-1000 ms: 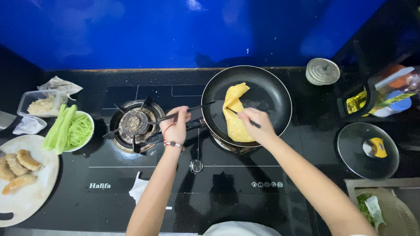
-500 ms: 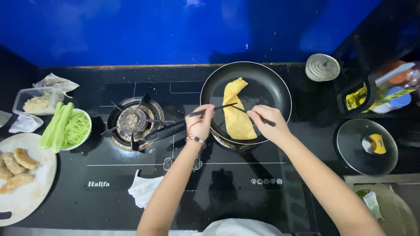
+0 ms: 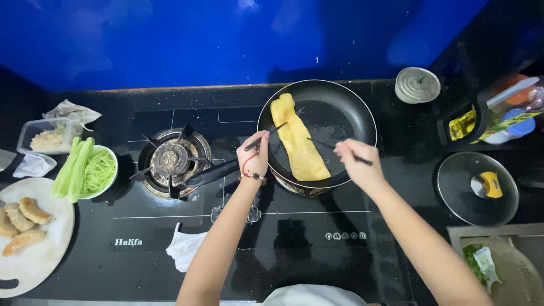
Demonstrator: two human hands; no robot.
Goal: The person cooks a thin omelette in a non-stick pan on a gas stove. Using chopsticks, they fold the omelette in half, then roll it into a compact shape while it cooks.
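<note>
Since half a second ago, both hands are sitting a little apart over the near rim of the frying pan [image 3: 345, 107], and the folded yellow omelette [image 3: 299, 141] is lying straighter, running from the far left of the pan down toward its near edge; the left hand [image 3: 253, 157] is clenched around one thin dark stick [image 3: 266, 136] whose tip is reaching the omelette's left edge; a red cord and a bead bracelet are circling that wrist; the right hand [image 3: 357, 161] is pinching a second dark stick [image 3: 334, 148] that is pointing in at the omelette's right side; the pan is sitting on the right burner of a black glass stove [image 3: 294, 238], its dark handle [image 3: 212, 173] pointing left toward the bare gas burner [image 3: 170, 161]; the left hand is hovering just above the handle's pan end, whether touching it is unclear; on the worktop [image 3: 396, 204] to the left, a white bowl of green shredded vegetable and pale green stalks [image 3: 90, 170] is standing beside a white plate of browned dumplings [image 3: 28, 232]; a clear tub of pale food [image 3: 48, 136] is lying behind them; to the right, a glass lid with a yellow knob [image 3: 479, 187] is resting flat, a small round tin lid [image 3: 417, 85] is sitting near the wall, and bottles [image 3: 498, 113] are crowding the far right edge; a crumpled white cloth [image 3: 184, 249] is lying on the stove's near edge.
</note>
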